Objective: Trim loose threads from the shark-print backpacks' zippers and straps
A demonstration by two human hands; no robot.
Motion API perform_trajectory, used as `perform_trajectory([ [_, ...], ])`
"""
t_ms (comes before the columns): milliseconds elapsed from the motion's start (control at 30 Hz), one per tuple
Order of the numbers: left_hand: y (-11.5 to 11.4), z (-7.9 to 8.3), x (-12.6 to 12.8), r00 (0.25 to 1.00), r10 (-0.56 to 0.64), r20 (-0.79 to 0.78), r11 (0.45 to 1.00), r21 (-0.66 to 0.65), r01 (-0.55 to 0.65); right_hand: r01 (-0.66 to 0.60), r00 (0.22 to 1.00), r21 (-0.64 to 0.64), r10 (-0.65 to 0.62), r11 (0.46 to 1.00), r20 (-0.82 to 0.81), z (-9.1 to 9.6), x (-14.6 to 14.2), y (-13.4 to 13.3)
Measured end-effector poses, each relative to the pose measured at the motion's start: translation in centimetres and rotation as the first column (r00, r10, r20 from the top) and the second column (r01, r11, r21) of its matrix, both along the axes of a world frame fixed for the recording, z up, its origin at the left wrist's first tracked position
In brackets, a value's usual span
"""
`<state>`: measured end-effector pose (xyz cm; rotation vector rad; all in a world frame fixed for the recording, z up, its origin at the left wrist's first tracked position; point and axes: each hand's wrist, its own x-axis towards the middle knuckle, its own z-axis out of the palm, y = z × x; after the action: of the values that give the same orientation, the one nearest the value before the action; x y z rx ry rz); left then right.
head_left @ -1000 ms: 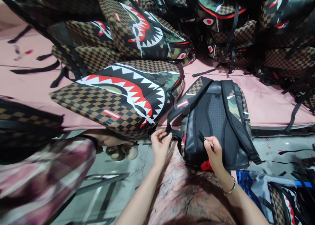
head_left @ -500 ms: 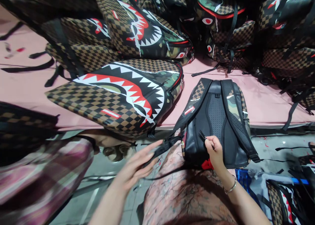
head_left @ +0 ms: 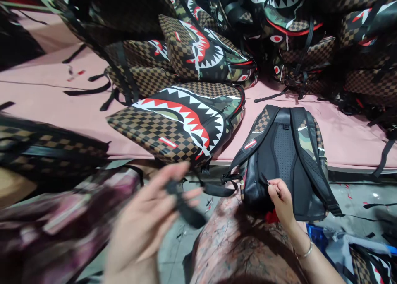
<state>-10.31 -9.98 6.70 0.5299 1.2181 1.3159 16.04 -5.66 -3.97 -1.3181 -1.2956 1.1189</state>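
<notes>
A backpack [head_left: 287, 160] lies back-side up over the edge of the pink table [head_left: 347, 139], its black padded panel and camouflage straps facing me. My right hand [head_left: 281, 199] rests on its lower part, fingers pinched on a small dark tool I cannot make out. My left hand [head_left: 149, 222] is raised near my knee, blurred, fingers partly spread, with a black webbing strap [head_left: 186, 207] from the backpack running across them.
Several checkered backpacks with shark-mouth prints [head_left: 182, 122] are heaped over the table's back and middle. Loose black straps [head_left: 83, 91] lie at the far left. Another person's plaid sleeve [head_left: 71, 217] is at the lower left. A blue crate [head_left: 316, 234] sits on the floor at the right.
My left hand has let go of the strap's end near the backpack and swung down and left, drawing the black strap out. My right hand has stayed put. The view shifted.
</notes>
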Motion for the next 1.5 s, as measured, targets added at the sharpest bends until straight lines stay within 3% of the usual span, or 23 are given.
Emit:
perform_trajectory([
  [167,3.1,-2.4,4.8,0.934,-0.306,0.183,0.952,0.046,0.303,-0.161,0.980,0.106,0.146,0.981,0.132,1.2,0.6,-1.2],
  [333,2.9,-2.8,5.1,0.911,-0.386,0.147,0.922,0.109,0.372,-0.398,0.885,0.295,0.279,0.869,0.373,2.4,0.8,-1.5],
  [467,2.5,-2.5,5.1,0.903,-0.419,0.096,0.907,0.086,0.412,-0.500,0.813,0.327,0.304,0.802,0.498,3.4,0.2,-0.8],
  [733,2.6,-2.4,5.6,0.866,-0.480,0.142,0.877,0.033,0.480,-0.561,0.778,0.251,0.399,0.789,0.485,4.7,0.0,0.8],
  [967,3.0,-2.5,5.8,0.858,-0.494,0.140,0.870,0.061,0.490,-0.512,0.820,0.203,0.404,0.835,0.407,4.6,0.1,0.5],
  [1333,3.0,-2.3,5.6,0.854,-0.497,0.156,0.867,0.058,0.494,-0.599,0.772,0.192,0.497,0.777,0.396,5.7,0.2,1.3],
  [1500,3.2,-3.0,5.8,0.837,-0.531,0.133,0.847,0.060,0.528,-0.641,0.709,0.181,0.486,0.746,0.510,6.2,0.5,1.7],
])
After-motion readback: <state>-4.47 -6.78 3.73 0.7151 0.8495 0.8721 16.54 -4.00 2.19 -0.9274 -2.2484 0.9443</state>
